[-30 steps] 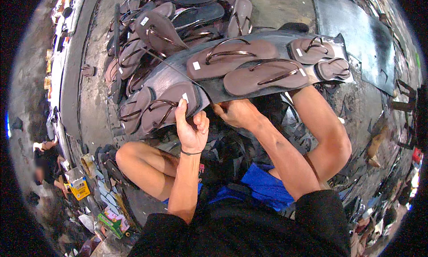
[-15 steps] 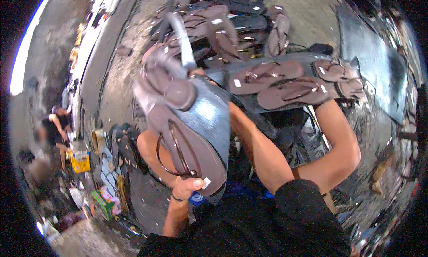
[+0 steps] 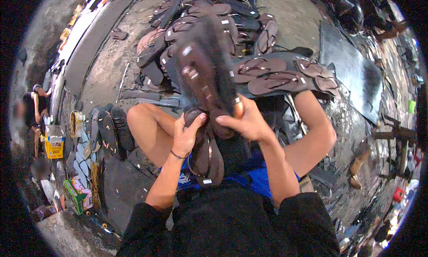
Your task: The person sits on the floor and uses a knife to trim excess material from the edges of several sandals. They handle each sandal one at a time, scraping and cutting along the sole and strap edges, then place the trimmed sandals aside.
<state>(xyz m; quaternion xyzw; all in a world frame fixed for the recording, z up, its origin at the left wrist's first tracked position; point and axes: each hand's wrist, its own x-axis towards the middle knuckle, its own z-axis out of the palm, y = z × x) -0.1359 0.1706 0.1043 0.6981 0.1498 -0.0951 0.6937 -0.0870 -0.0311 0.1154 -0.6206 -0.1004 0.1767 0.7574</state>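
Note:
Both my hands are raised over my lap, thumbs up, gripping the near end of a dark rubber sheet (image 3: 203, 69), which is smeared by motion. Brown patches with pale marks show on it, too blurred to make out. My left hand (image 3: 187, 132) is closed on its left side, around a dark rounded part. On its right side my right hand (image 3: 250, 119) is closed too; a shiny copper-coloured end (image 3: 239, 107) shows by its fingers, its kind unclear. Below the hands hangs a brown flip-flop (image 3: 207, 161) with a thong strap and a white tag, close to my shirt.
Several brown flip-flops (image 3: 276, 84) lie on a dark sheet by my right knee. Beyond is a heap of flip-flops (image 3: 209, 9). A grey sheet (image 3: 345, 65) lies far right. Left are dark sandals (image 3: 107, 132), a yellow container (image 3: 54, 145) and a person (image 3: 38, 105).
The sheet with flip-flops has swung from my left side to upright in front of me. My right hand has come nearer and grips beside my left. The pale blade seen earlier no longer shows.

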